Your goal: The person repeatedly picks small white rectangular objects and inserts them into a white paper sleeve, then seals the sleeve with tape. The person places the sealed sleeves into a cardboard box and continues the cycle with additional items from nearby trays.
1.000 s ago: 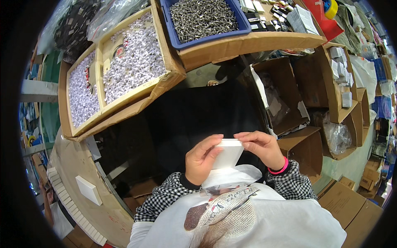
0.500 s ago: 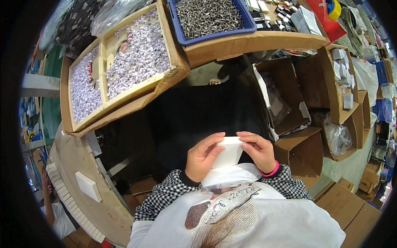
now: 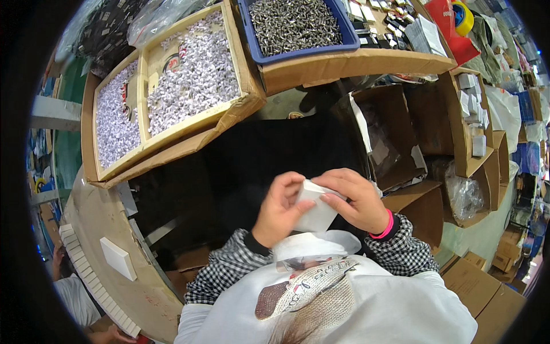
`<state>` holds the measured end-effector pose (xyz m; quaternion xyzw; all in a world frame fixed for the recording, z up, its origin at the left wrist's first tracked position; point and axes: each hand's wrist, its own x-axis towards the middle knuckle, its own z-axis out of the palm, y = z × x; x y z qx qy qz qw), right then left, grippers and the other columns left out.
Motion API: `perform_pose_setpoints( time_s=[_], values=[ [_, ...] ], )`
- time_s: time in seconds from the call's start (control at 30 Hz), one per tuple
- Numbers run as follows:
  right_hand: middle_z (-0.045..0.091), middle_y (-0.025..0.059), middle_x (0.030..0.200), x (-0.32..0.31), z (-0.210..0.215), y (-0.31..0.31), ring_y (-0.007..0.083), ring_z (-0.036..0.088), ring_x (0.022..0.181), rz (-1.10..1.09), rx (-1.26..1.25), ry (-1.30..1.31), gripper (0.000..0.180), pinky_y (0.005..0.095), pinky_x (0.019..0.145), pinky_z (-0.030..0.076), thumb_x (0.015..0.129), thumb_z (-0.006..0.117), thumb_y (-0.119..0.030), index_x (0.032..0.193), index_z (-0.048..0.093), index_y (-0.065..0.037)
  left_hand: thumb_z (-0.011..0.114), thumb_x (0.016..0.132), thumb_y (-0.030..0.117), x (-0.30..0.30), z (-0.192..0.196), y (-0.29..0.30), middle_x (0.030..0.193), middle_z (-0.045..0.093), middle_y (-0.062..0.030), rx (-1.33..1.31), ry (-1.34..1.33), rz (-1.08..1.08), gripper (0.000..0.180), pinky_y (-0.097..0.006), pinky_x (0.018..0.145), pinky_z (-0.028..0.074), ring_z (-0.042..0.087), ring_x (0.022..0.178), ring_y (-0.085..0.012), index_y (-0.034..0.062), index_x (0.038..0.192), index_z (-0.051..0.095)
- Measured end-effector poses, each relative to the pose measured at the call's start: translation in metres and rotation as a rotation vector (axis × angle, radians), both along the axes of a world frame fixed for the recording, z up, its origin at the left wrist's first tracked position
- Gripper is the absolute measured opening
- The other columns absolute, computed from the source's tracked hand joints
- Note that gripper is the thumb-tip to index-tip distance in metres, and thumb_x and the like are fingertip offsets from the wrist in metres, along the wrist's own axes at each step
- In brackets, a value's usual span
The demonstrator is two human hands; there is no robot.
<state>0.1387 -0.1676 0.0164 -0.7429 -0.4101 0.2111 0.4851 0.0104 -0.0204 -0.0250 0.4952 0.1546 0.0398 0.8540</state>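
A small white box [image 3: 317,213] is held up in front of my chest, between both hands. My left hand [image 3: 281,207] closes on its left side, with the thumb across the near face. From the right, my right hand [image 3: 356,198] grips the upper edge, fingers over the top and thumb against the face. The box is tilted, and its far side is hidden. Another flat white box [image 3: 118,258] lies on the worktable [image 3: 94,215] to my left, beside a long row of narrow white boxes [image 3: 94,281] along the table's edge.
Ahead on the left, a divided wooden tray [image 3: 172,135] holds many small white pieces. A blue bin [image 3: 350,46] full of small metal parts stands beside it. Open cardboard boxes [image 3: 421,212] line the right, some with small white boxes [image 3: 472,103]. Another person's arm [image 3: 77,298] shows far left.
The white box has turned and tilted in my hands. My right hand has moved up and left over its top edge, and my left hand has risen slightly.
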Motion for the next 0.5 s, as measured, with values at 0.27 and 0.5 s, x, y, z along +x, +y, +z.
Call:
perform_pose_setpoints(
  time_s=[0.27,0.5],
  values=[
    [0.062,0.0154,0.106,-0.014,0.007,0.008,0.0301,0.062,0.091,-0.139,-0.168,-0.053,0.032,0.0334,0.078,0.051,0.086,0.063,-0.013,0.115,0.060,-0.002,0.085,0.059,0.031,0.000,0.022,-0.018,0.130,0.044,-0.0201,0.893,0.170,-0.154,0.101,-0.040,0.096,0.043,0.047,0.118,-0.0349,0.0027,0.139,0.029],
    [0.055,0.0153,0.110,-0.011,0.023,0.001,0.0267,0.057,0.098,-0.043,-0.294,0.101,0.041,0.0317,0.085,0.046,0.086,0.055,-0.006,0.127,0.052,-0.004,0.080,0.059,0.023,0.002,0.020,-0.027,0.121,0.051,-0.0187,0.992,0.218,-0.151,0.092,-0.041,0.091,0.047,0.054,0.108,-0.0341,0.0031,0.135,0.032]
  ],
)
